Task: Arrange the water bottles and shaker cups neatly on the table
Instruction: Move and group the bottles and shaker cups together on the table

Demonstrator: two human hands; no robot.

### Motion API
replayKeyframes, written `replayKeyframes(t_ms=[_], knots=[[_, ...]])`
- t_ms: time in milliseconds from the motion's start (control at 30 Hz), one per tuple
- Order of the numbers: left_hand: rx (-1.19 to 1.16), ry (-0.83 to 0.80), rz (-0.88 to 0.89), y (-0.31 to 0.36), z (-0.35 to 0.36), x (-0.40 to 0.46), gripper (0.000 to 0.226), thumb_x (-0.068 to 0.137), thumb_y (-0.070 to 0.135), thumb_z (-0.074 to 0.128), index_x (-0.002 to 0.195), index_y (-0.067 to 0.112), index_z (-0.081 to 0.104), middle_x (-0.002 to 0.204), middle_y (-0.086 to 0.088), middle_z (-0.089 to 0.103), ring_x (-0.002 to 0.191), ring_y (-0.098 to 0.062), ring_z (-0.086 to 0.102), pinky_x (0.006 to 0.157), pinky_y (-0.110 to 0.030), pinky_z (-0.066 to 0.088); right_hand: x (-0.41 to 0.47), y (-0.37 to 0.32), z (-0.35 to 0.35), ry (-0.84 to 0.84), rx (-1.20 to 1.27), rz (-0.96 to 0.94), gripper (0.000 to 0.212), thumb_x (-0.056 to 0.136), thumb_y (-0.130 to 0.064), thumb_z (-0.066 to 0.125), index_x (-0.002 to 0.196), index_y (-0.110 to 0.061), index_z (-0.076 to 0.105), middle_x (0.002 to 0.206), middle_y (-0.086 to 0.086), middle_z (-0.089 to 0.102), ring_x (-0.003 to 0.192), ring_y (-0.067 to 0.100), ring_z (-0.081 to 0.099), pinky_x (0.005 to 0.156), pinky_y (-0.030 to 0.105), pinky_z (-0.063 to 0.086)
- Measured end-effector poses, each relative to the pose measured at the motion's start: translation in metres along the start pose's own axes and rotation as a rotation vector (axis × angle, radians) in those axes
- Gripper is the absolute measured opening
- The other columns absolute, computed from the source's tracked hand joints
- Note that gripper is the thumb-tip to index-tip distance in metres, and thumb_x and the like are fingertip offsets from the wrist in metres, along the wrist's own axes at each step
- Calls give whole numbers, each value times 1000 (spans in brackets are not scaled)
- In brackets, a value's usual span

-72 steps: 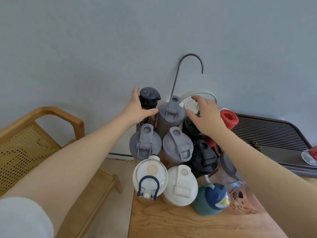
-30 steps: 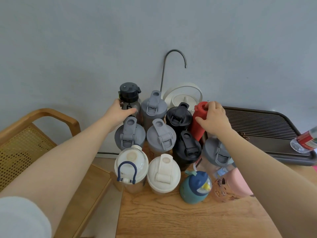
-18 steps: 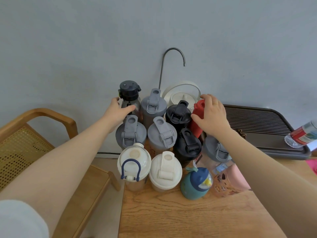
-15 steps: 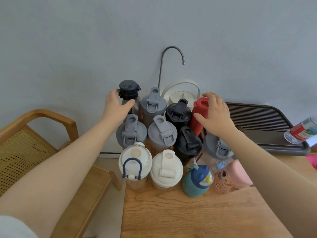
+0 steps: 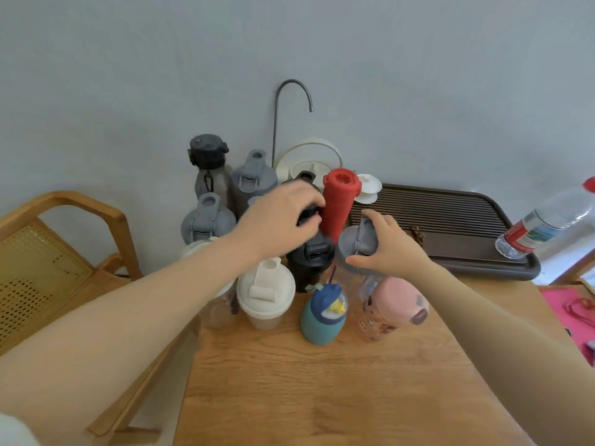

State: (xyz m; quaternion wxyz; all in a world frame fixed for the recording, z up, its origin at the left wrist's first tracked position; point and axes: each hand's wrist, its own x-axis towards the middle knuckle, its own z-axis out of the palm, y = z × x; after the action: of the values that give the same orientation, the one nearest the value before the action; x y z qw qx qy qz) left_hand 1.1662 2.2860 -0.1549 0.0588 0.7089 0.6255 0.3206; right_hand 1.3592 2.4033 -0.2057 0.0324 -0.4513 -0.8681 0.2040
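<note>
Head view shows the right hand (image 5: 388, 251) with its fingers (image 5: 378, 220) curled round the lid of a grey-lidded shaker cup (image 5: 355, 249) standing beside the red bottle (image 5: 338, 201) on the wooden counter (image 5: 322, 381). The left hand (image 5: 277, 220) reaches over a black shaker cup (image 5: 310, 262), blurred, so I cannot tell whether it grips anything. The other bottles stand clustered at the counter's back left corner.

We see a matt wooden worktop (image 5: 338, 381) with visible grain, matt grey plastic lids (image 5: 207, 220) at centre, a matt red bottle (image 5: 338, 201), a clear glossy plastic bottle (image 5: 547, 220) at right, a thin metal spout (image 5: 289, 101) above, and a woven cane chair (image 5: 35, 268) at left.
</note>
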Motion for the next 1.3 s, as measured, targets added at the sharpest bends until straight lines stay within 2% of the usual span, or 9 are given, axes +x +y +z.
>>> replayKeyframes(t_ms=[200,400,467,567,667,733,867,1033,1300], knots=[[275,-442,-60,32,56,-17,38,90,35,51,125,19,49,125,1,48,108,-19,52,80,-37,47,17,8,0,56,96,-51,86,72,-36,72,141,-16,26,141,11,36,125,30,44,99,43,42],[430,-594,-98,38,95,-46,69,80,47,62,136,18,35,139,-4,34,121,-23,41,92,-37,44,4,32,-2,141,272,-91,92,76,-45,70,146,-15,18,146,12,33,133,27,35,106,42,36],[492,-596,-120,39,104,-52,83,77,50,65,142,18,26,147,-6,26,130,-25,32,105,-37,33,-9,49,-4,198,309,-65,79,83,-45,62,144,-13,24,147,11,34,135,25,33,107,41,32],[619,-588,-116,41,118,-57,90,78,47,66,146,18,15,152,-10,18,136,-28,22,113,-37,13,-27,80,-3,71,290,-35,73,85,-41,60,143,-11,28,149,11,32,137,24,31,109,37,28],[715,-564,-133,42,128,-58,84,82,34,65,146,17,13,148,-14,25,133,-30,27,111,-38,18,-44,95,-1,135,271,-82,78,82,-42,64,143,-11,27,149,11,29,138,25,26,111,39,26],[746,-540,-143,43,132,-57,81,83,31,64,145,16,15,142,-13,32,127,-29,33,108,-38,23,-57,95,-3,249,198,-217,74,76,-45,69,135,-10,41,140,11,40,130,27,34,106,35,30],[764,-524,-189,46,138,-57,79,83,30,64,144,15,16,137,-12,34,123,-28,36,101,-37,31,-79,89,6,129,-38,-460,65,69,-54,65,118,-12,59,125,5,56,115,29,48,96,37,41],[775,-445,-252,47,141,-55,81,83,32,64,145,12,16,137,-12,34,123,-28,36,100,-37,31,-83,83,14,42,-238,-446,67,79,-46,64,137,-22,40,145,-1,38,127,27,37,100,41,42],[515,-268,-351,53,141,-61,80,86,17,62,147,10,11,153,-12,17,141,-27,16,112,-34,22,-79,68,23,-64,-70,-312,70,82,-38,61,142,-28,26,145,3,29,124,32,37,96,43,42]])
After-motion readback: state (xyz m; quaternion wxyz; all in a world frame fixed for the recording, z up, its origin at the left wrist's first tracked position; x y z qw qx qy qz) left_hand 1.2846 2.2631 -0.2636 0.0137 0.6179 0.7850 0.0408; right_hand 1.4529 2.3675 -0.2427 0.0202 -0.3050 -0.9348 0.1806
